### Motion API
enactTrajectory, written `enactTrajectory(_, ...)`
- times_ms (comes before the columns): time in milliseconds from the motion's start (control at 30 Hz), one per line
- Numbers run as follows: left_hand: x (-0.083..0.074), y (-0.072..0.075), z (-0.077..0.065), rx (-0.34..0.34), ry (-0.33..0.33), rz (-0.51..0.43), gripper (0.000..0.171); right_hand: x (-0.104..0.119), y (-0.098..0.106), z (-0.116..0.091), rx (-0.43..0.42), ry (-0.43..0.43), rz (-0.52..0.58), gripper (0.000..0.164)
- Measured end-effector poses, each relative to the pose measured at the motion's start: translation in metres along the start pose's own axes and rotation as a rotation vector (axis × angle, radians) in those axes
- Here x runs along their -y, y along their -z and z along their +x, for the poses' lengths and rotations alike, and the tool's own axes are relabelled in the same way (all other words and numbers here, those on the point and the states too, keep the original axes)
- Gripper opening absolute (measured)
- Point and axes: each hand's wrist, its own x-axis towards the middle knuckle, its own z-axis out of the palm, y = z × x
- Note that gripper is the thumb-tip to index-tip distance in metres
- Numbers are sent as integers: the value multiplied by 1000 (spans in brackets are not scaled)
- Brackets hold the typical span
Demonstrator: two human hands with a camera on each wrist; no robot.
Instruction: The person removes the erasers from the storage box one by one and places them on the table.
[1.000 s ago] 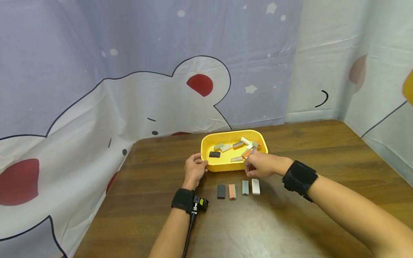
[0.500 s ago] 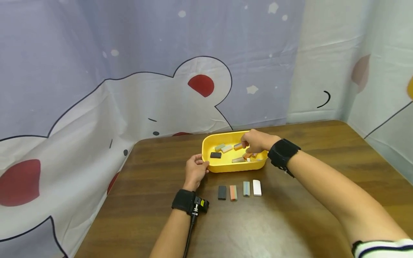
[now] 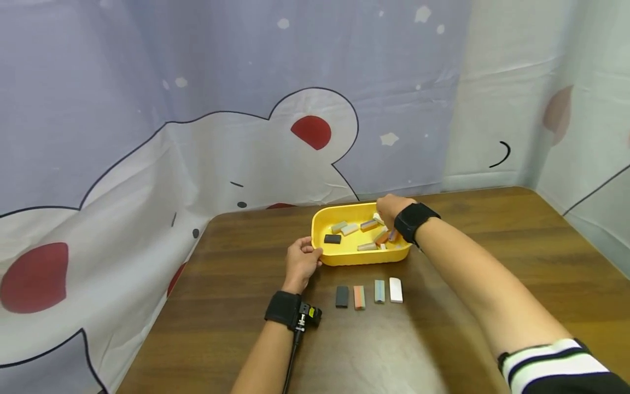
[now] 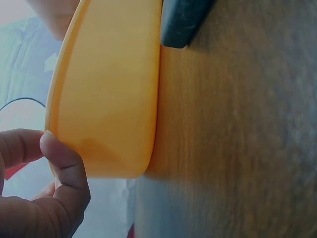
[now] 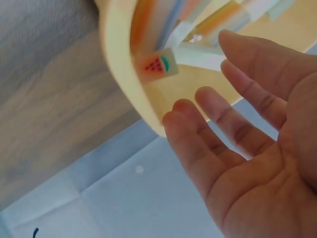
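Observation:
My left hand (image 3: 301, 261) pinches the left end of a yellow plastic bin (image 3: 354, 259) between thumb and fingers; its wrist view shows this grip on the rim (image 4: 49, 116). Inside lie several small block erasers, among them a black one (image 3: 332, 239) and a grey-green one (image 3: 339, 226). Over the far right corner is my right hand (image 3: 391, 206), partly hidden by its wrist strap. In the right wrist view its fingers are spread and loosely bent, holding nothing, close to a pale eraser (image 5: 200, 55) and one with a watermelon print (image 5: 157, 65).
In front of the bin, a row of erasers lies on the wooden table (image 3: 236, 273): black (image 3: 342, 296), orange and green (image 3: 359, 297), grey-blue striped (image 3: 379, 291) and white (image 3: 396, 290). A printed curtain (image 3: 226, 158) hangs behind the table.
My right hand has gone from the bin's near right rim, across the erasers, to its far right corner. The left hand keeps its hold on the bin, and the row stays put.

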Motion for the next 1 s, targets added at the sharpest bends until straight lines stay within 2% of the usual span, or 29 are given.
enactTrajectory(100,2,-2,0,-1,3,2,44,-2,-2,8,22,-47,-44,13)
enactTrajectory(200,3,-4,-2,-1,11,2,43,-5,-6,15,23,-49,-66,8)
enactTrajectory(333,3,-6,-3,6,11,-5,44,-11,-14,21,-30,-21,-103,2)
enactTrajectory(433,3,-7,-3,6,7,-7,44,-14,-18,24,-72,-1,-125,4)
enactTrajectory(567,2,-8,-3,7,12,-2,44,-15,-22,21,-78,26,-143,14)
enactTrajectory(767,2,-9,-3,13,14,7,45,-14,-28,8,-152,74,-160,13)
enactTrajectory(1000,0,-9,-1,11,9,18,44,-14,-31,13,-167,42,-207,14)
